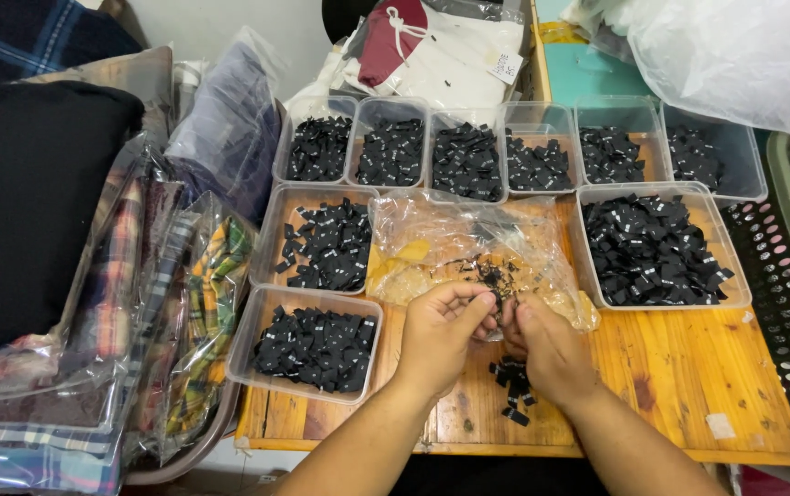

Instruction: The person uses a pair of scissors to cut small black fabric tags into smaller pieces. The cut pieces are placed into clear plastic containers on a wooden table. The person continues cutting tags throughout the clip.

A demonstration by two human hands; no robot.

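Wooden tabletop (689,367), crowded — clear plastic trays (656,246) of small black labels from nine o'clock round to three, bagged plaid fabric (207,303) stacked at far nine. We have both hands at centre, six o'clock side. Our left hand (436,335) and right hand (551,354) meet fingertip to fingertip, pinched narrow on a few black labels (494,280) at the mouth of a crumpled clear bag (468,241), twelve o'clock of the hands. A small loose pile (512,390) lies on the wood under the right wrist. Judged step: picking labels apart — sorting in hand. Next move would call for a fine pinch separating one piece, then a short carry to a matching tray.
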